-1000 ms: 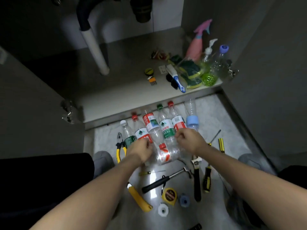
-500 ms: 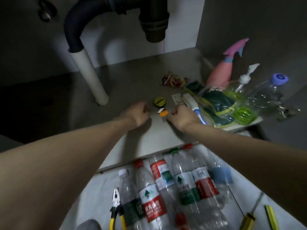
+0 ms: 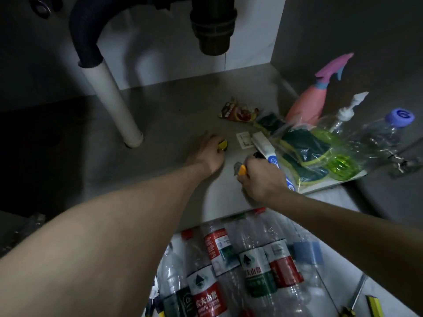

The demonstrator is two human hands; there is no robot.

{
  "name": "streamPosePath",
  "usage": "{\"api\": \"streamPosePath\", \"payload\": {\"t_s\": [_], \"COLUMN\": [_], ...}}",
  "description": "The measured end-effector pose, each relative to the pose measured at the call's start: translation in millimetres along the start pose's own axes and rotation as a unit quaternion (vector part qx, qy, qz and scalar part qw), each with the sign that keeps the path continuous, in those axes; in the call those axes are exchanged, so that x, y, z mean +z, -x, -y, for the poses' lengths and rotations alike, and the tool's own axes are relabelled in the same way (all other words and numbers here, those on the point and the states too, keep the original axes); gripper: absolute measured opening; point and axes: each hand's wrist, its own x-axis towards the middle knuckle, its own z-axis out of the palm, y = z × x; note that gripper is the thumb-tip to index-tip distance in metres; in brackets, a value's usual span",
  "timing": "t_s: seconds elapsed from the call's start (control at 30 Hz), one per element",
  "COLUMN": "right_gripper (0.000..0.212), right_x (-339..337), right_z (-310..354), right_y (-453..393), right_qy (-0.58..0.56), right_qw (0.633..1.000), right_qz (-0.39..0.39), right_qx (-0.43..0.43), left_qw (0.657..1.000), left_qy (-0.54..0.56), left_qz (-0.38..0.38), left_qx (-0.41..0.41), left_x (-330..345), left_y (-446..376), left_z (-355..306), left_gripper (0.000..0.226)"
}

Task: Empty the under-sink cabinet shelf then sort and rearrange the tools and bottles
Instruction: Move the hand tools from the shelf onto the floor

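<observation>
1. While both arms reach onto the cabinet shelf (image 3: 164, 115) at frame centre, the left hand (image 3: 207, 154) curls its fingers over a yellow round item (image 3: 223, 144).
2. Just right, the right hand (image 3: 261, 177) pinches a small orange-handled tool (image 3: 241, 170).
3. Plastic bottles (image 3: 240, 266) lie on the floor at the bottom centre.

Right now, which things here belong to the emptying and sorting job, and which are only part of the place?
Belong to the job:
left hand on yellow round item
right hand holding orange piece
water bottles
pink spray bottle
sponge bag
brush

Only part of the place:
white drain pipe
black sink trap
</observation>
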Motion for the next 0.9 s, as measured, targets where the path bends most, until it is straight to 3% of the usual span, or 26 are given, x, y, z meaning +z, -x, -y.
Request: {"api": "streamPosePath", "payload": {"t_s": [0.13,0.37,0.47,0.6,0.73,0.9], "right_gripper": [0.022,0.024,0.024,0.028,0.025,0.02], "right_x": [-4,-1,-4,-3,6,13], "right_z": [-30,-70,-77,-87,-96,-100], "right_y": [33,80,105,153,212,278], "right_qy": [-0.058,-0.196,-0.235,-0.276,-0.276,-0.307], "right_qw": [0.998,0.969,0.956,0.941,0.938,0.919], "right_qz": [0.004,0.048,0.056,0.061,0.07,0.074], "right_qx": [0.024,0.14,0.166,0.185,0.196,0.236], "left_qw": [0.993,0.993,0.993,0.997,0.998,0.995], "left_qy": [-0.097,-0.117,-0.113,-0.066,-0.013,-0.057], "left_qz": [0.054,0.013,0.02,-0.003,0.001,0.073], "left_qx": [0.034,0.008,-0.023,-0.044,-0.059,-0.035], "left_x": [0,-3,-4,-3,9,27], "left_y": [3,29,55,115,201,299], "left_z": [-4,-28,-37,-58,-80,-89], "left_gripper": [0.051,0.029,0.041,0.066,0.055,0.05]}}
